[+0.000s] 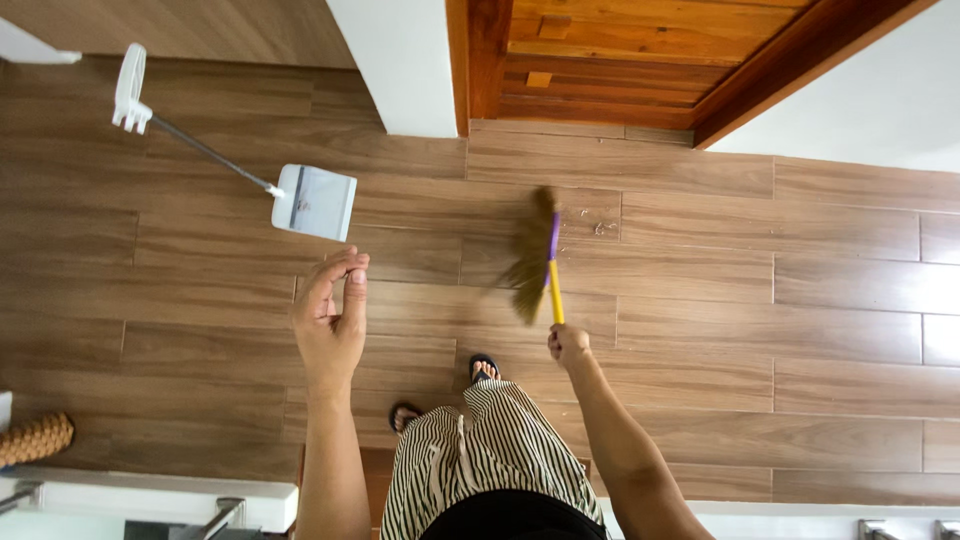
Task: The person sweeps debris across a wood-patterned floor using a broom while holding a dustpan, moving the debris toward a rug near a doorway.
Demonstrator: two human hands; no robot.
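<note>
My right hand grips the yellow and purple handle of a straw broom, whose bristles are blurred over the wooden floor. My left hand is raised with fingers loosely curled and holds nothing. A white dustpan with a long metal handle lies on the floor just beyond my left hand, not touching it. A small patch of dust shows on the floor right of the broom. My striped trousers and sandalled feet are below.
A white wall corner and a wooden door frame with a raised wooden sill stand ahead. A woven basket sits at the left edge. A white railing runs along the bottom.
</note>
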